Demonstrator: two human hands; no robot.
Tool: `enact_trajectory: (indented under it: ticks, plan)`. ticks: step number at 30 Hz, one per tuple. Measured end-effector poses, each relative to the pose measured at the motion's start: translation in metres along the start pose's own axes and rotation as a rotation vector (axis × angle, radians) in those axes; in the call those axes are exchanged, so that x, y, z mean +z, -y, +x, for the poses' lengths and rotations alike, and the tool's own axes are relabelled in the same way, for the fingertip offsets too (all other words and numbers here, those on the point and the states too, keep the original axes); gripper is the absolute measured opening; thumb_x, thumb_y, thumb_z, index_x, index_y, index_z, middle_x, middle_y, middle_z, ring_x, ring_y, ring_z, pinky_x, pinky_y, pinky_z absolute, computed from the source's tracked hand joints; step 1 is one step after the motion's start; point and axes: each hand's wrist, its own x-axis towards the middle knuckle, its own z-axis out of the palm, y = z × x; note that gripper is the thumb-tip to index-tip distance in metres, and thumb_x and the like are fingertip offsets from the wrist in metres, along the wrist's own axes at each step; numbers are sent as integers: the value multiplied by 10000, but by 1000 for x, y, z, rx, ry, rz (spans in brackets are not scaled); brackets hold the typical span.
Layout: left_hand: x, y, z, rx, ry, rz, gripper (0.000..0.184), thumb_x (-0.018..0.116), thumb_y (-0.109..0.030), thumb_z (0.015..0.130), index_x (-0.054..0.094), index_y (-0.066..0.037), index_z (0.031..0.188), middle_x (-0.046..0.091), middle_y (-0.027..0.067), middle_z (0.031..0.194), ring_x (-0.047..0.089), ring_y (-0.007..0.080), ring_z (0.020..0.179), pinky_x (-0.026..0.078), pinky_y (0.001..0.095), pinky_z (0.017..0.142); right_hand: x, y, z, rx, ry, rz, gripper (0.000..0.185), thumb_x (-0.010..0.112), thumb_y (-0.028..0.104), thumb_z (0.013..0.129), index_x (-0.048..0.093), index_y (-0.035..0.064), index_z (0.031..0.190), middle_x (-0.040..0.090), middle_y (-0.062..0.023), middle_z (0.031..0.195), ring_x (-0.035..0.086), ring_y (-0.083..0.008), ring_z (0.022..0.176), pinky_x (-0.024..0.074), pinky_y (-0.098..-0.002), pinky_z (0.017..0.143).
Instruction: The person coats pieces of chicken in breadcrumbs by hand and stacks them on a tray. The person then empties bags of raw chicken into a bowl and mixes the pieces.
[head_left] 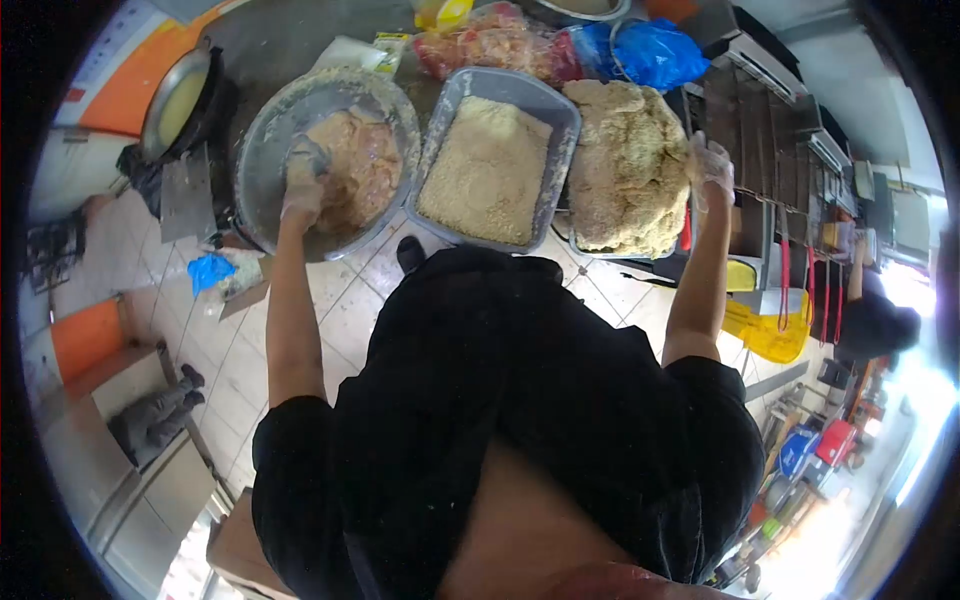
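My left hand (303, 190), in a clear plastic glove, reaches into a large round metal bowl (257, 140) of raw meat pieces in wet batter (360, 150). Its fingers are smeared and partly hidden, so I cannot tell whether they hold anything. At the right edge of a tray piled with crumb-coated pieces (628, 165) is my right hand (712, 168), also gloved. Its fingers look stretched out beside the heap, with nothing visible in them. Between the two stands a grey rectangular tub (428, 195) holding pale dry breading (485, 175).
Behind the tub lie plastic bags of reddish food (500, 45) and a blue bag (658, 55). A dark pan (180, 105) with yellowish liquid stands left. Wire racks (765, 140) and red-handled utensils (784, 270) are right. Another person (875, 320) is at far right.
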Motion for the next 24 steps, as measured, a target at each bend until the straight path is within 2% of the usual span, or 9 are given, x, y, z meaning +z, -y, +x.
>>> enact_trajectory:
  ticks: [3,6,8,10,11,14,18,21,24]
  plan:
    - [-33,-29,-11,-116,-175,-435,346,433,-254,952,556,-18,1174,577,227,1156,551,393,1057,439,423,903,21,-1,-5,-232,-274,5,742,512,623,858,492,59,1340,618,-165,1192,589,-293,1109,450,-336,945]
    - [-26,-12,-16,-236,-230,-1028,350,459,-265,954,548,-33,1202,581,176,1170,559,337,1054,451,399,890,77,-49,23,-538,77,199,792,578,597,840,395,79,1410,578,-169,1261,553,-270,1161,426,-361,922]
    - [1,6,-9,-327,-242,-1428,332,497,-274,950,555,-60,1197,593,113,1131,572,260,1020,480,374,847,81,-38,36,-247,224,235,412,455,297,951,505,149,1333,612,-86,1225,629,-257,1017,507,-377,858]
    - [15,15,-6,-402,-258,-1840,317,535,-284,947,562,-87,1193,606,50,1093,585,182,985,508,350,804,61,-31,31,-1231,-436,-850,424,533,287,907,531,160,1312,624,-74,1198,550,-249,1148,462,-401,941]
    - [10,12,-6,-450,-231,-2026,304,546,-261,941,563,-92,1194,609,66,1059,606,201,879,522,338,729,48,9,-6,-1022,-378,-625,380,563,292,893,579,160,1249,586,-91,1251,463,-287,1246,421,-409,995]
    - [-50,-35,-11,-515,-56,-1624,481,552,-302,922,482,-30,1313,547,51,1256,530,188,1072,418,309,914,38,106,-101,-1026,4,52,320,550,282,895,617,139,1173,561,-95,1287,492,-315,1218,421,-406,993]
    - [-35,-24,4,-430,8,-1154,481,623,-244,851,523,-4,1256,577,63,1202,538,177,1048,432,308,882,108,141,-188,-1126,876,-45,533,557,451,869,531,86,1257,502,-133,1358,497,-314,1218,358,-423,1082]
    - [-24,-19,6,-214,-246,-1276,410,632,-154,810,568,18,1177,610,95,1124,560,188,1010,445,316,859,163,151,-235,-1249,1004,-277,623,561,491,837,489,90,1309,446,-148,1410,462,-344,1252,337,-451,1087]
    - [-68,-30,-18,-320,140,-1469,405,622,-97,811,555,24,1191,607,109,1141,574,203,1013,457,289,864,162,169,-241,-1366,833,-532,706,574,523,816,450,88,1358,442,-137,1418,423,-342,1292,338,-451,1076]
